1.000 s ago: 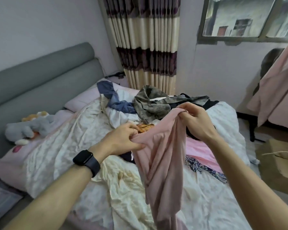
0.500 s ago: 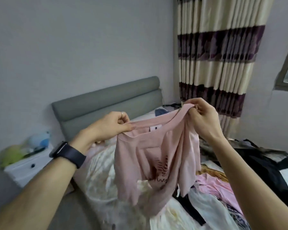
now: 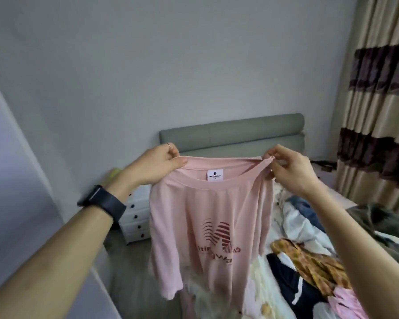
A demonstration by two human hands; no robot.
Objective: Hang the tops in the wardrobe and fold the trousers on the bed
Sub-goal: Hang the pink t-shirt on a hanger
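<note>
A broad plain grey wall (image 3: pixel 148 65) filled most of the view, smooth and matt. At the right hung a heavy curtain (image 3: pixel 378 111) in soft vertical folds, banded cream and dark purple. Below the wall ran the padded grey headboard (image 3: pixel 230 132), rounded along its top, and the bed (image 3: pixel 270 302) under it was strewn with crumpled clothes: a mustard patterned piece (image 3: pixel 309 259), a dark navy one with a white stripe (image 3: pixel 286 277), pale blue-white fabric (image 3: pixel 302 224).

Held up above the bed's near edge, the pink T-shirt (image 3: pixel 205 226) hung flat and limp, thin knit cotton with a ribbed round neck, a small white label (image 3: pixel 215 175) inside the collar and a dark red striped print showing through. The left hand (image 3: pixel 159 164) pinched one shoulder of the neckline in a closed grip; the right hand (image 3: pixel 288 169) pinched the other shoulder likewise, fingers bunching the cloth. A white drawer unit (image 3: pixel 136 215) with small dark knobs stood beside the bed. A black watch (image 3: pixel 104 203) with a smooth band wrapped the left wrist.
</note>
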